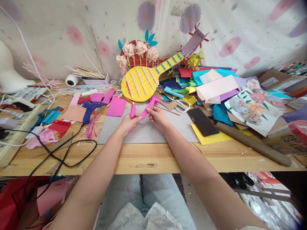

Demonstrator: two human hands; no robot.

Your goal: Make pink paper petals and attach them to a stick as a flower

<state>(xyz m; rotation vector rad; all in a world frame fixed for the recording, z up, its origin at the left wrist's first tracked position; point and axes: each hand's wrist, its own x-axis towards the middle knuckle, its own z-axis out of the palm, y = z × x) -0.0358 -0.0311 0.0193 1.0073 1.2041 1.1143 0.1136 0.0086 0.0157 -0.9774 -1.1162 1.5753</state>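
Pink foam strip [148, 108], narrow — bent into a V, ends raised, above the grey mat [148, 132]

Legible text: none. Label [270, 82] on cardboard box [285, 77], far right of the fingers [150, 111], and printed sheet [30, 93], far left, are showing only unreadable marks.

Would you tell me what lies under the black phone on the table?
The black phone rests on a yellow paper sheet, its far end over the grey cutting mat. Anything directly beneath it is covered. Left hand and right hand pinch a pink strip nearby.
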